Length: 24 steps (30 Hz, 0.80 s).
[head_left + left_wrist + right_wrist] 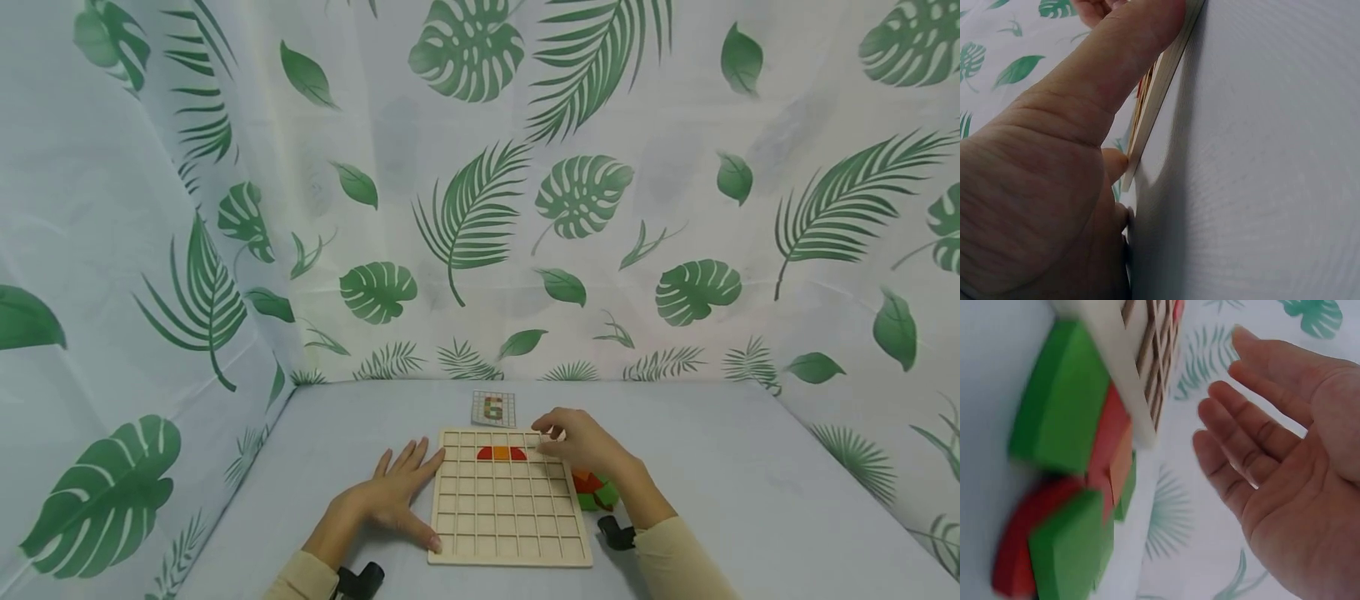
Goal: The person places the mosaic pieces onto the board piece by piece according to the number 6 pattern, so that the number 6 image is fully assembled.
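A pale wooden grid board (510,525) lies on the table. In one of its upper rows sit two rounded red blocks (485,453) with an orange block (501,453) between them. My left hand (393,492) is spread along the board's left side, thumb and a fingertip at its edge; the left wrist view shows that thumb (1129,56) against the rim. Over the board's upper right corner hovers my right hand (581,442). Its fingers are loosely bent and hold nothing, as the right wrist view shows.
Loose green, red and orange blocks (596,492) are heaped against the board's right side, partly behind the right forearm. Just beyond the board's far edge lies a small card (493,408) with a coloured 6 on a grid. A leaf-print curtain (480,233) encloses the table.
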Each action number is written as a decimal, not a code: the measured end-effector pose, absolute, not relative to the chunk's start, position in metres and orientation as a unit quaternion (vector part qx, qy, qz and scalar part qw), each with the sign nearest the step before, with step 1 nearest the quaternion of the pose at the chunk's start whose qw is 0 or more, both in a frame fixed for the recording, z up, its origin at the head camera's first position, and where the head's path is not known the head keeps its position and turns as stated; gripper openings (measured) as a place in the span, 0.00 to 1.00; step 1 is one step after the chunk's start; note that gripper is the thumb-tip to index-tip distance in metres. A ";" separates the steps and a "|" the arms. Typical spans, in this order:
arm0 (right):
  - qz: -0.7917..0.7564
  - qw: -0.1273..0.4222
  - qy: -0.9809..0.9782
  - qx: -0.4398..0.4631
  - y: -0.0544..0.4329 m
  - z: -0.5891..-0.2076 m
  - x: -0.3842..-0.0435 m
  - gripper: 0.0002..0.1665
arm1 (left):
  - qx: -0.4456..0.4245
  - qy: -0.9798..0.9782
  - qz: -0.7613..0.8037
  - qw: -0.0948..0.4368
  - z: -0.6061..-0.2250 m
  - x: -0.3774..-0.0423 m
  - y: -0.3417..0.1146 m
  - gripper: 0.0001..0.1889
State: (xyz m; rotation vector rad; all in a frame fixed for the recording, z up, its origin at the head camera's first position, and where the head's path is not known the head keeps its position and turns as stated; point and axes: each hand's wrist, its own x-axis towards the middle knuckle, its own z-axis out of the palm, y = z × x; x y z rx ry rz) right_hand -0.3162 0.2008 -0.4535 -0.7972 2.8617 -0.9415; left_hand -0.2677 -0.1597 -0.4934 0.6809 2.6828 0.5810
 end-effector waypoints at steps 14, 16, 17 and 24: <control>-0.301 0.054 0.919 -0.250 0.240 -0.450 -0.320 0.13 | 0.232 0.937 0.203 0.162 -0.492 -0.269 -0.159 0.73; -0.296 0.054 0.921 -0.249 0.242 -0.449 -0.320 0.13 | 0.235 0.937 0.202 0.161 -0.491 -0.269 -0.159 0.73; -0.294 0.054 0.922 -0.246 0.243 -0.449 -0.320 0.12 | 0.236 0.937 0.202 0.161 -0.491 -0.270 -0.159 0.73; -0.292 0.065 0.931 -0.210 0.249 -0.451 -0.322 0.10 | 0.237 0.937 0.203 0.158 -0.497 -0.272 -0.161 0.74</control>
